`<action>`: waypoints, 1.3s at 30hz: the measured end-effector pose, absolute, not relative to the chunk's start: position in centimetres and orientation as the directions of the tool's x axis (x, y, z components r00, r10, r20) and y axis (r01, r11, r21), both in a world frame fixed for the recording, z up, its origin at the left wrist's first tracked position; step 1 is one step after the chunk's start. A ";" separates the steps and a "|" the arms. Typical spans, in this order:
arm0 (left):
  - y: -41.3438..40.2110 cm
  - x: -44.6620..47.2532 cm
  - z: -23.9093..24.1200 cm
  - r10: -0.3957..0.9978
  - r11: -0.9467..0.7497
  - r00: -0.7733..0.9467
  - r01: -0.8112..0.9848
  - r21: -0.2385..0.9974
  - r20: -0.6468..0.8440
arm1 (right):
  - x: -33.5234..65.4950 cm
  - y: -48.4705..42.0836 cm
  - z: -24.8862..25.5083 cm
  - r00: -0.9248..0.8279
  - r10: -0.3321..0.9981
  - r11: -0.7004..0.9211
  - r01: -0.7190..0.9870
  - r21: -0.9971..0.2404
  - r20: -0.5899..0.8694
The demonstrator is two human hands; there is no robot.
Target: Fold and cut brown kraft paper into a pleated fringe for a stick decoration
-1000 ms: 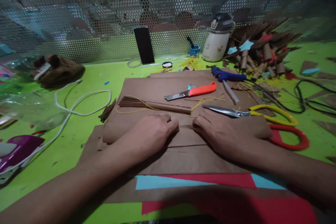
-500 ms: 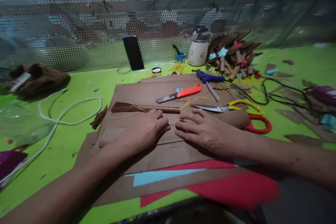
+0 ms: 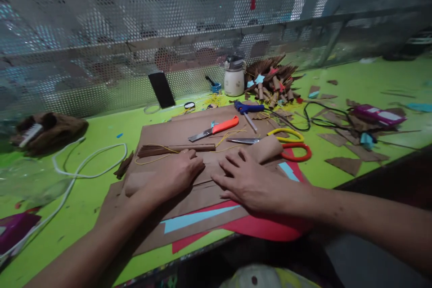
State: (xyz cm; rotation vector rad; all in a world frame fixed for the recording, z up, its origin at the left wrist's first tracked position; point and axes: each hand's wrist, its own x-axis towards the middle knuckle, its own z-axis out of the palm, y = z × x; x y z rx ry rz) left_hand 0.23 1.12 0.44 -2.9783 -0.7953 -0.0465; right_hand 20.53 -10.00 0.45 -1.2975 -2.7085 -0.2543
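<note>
A brown paper sheet (image 3: 189, 198) lies in front of me, its left end curled over. My left hand (image 3: 178, 172) rests on it with fingers slightly bent; its underside is hidden. My right hand (image 3: 248, 182) presses on the paper with fingers spread, beside a rolled brown paper end (image 3: 268, 149). Just beyond my left hand lies a bundle of fringed brown paper (image 3: 175, 149) with yellow string around it. Farther back is an orange-handled utility knife (image 3: 216, 129). Scissors with yellow and red handles (image 3: 297, 152) lie partly under the rolled end.
A blue glue gun (image 3: 249, 108) with a black cord lies behind the scissors. Against the perforated screen stand a phone (image 3: 162, 90), a white bottle (image 3: 234, 82) and a pile of brown paper bundles (image 3: 273, 81). Paper scraps (image 3: 342, 166) lie right, a white cable (image 3: 76, 166) left.
My view has turned to the right and tilted up. My right hand has shifted slightly toward me on the paper, with its fingers spread wider. My left hand stays on the paper.
</note>
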 end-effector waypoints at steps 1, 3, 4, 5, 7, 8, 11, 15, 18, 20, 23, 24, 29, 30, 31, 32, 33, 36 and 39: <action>1.1 0.2 0.4 0.494 -0.867 0.868 0.496 -0.056 0.036 | 20.3 -10.1 0.4 -0.612 0.767 0.606 0.789 0.097 0.192; 1.1 0.2 0.3 0.494 -0.867 0.869 0.495 -0.066 0.026 | 20.0 -10.3 0.2 -0.599 0.774 0.595 0.799 0.088 0.207; 1.1 0.1 0.2 0.497 -0.865 0.867 0.497 -0.068 0.025 | 20.0 -10.3 0.1 -0.594 0.775 0.592 0.802 0.081 0.217; 1.2 0.1 0.2 0.501 -0.862 0.865 0.502 -0.071 0.027 | 20.0 -10.3 -0.1 -0.590 0.775 0.591 0.803 0.071 0.225; 1.4 0.2 0.3 0.515 -0.852 0.857 0.516 -0.084 0.035 | 20.1 -10.3 -0.4 -0.589 0.772 0.597 0.801 0.048 0.241; 1.4 0.2 0.5 0.524 -0.846 0.851 0.525 -0.095 0.040 | 20.2 -10.4 -0.5 -0.589 0.769 0.600 0.799 0.036 0.247; 0.6 0.9 1.6 0.514 -0.841 0.856 0.516 -0.166 0.055 | 20.3 -10.4 -0.6 -0.583 0.768 0.603 0.798 0.010 0.263; -2.9 2.1 2.3 0.493 -0.820 0.860 0.509 -0.262 0.129 | 20.2 -10.6 -0.5 -0.569 0.775 0.591 0.807 0.004 0.276; -5.8 2.3 1.0 0.469 -0.854 0.872 0.488 -0.183 0.137 | 20.1 -10.6 -0.3 -0.569 0.773 0.592 0.806 0.003 0.279; -6.9 2.0 -0.4 0.439 -0.858 0.877 0.474 -0.198 0.195 | 20.0 -10.7 -0.3 -0.565 0.773 0.590 0.807 -0.002 0.288; -7.5 1.4 -1.9 0.405 -0.846 0.854 0.485 -0.221 0.325 | 20.3 -10.9 -0.4 -0.546 0.779 0.577 0.817 -0.011 0.308; -7.6 1.2 -2.2 0.400 -0.841 0.847 0.491 -0.228 0.351 | 20.6 -11.0 -0.5 -0.535 0.785 0.567 0.823 -0.014 0.313; -7.4 1.2 -2.7 0.359 -0.809 0.860 0.480 -0.340 0.362 | 23.5 -11.9 -1.1 -0.473 0.826 0.506 0.862 -0.036 0.306; -7.4 1.2 -2.7 0.342 -0.807 0.872 0.464 -0.366 0.350 | 24.3 -12.1 -1.2 -0.461 0.836 0.495 0.868 -0.047 0.297; -7.3 1.2 -2.8 0.323 -0.807 0.884 0.444 -0.389 0.338 | 25.1 -12.3 -1.3 -0.451 0.845 0.486 0.872 -0.058 0.288; -7.3 1.2 -2.8 0.309 -0.809 0.894 0.426 -0.405 0.325 | 25.9 -12.5 -1.4 -0.444 0.853 0.478 0.876 -0.066 0.275; -7.2 1.2 -2.8 0.303 -0.810 0.900 0.417 -0.413 0.314 | 26.7 -12.7 -1.5 -0.440 0.858 0.472 0.879 -0.069 0.264; -7.1 1.2 -2.9 0.332 -0.818 0.894 0.432 -0.381 0.301 | 28.6 -13.3 -1.7 -0.444 0.865 0.467 0.883 -0.053 0.234; -7.2 1.1 -2.8 0.373 -0.821 0.878 0.463 -0.334 0.300 | 30.0 -13.9 -1.9 -0.448 0.867 0.464 0.886 -0.025 0.218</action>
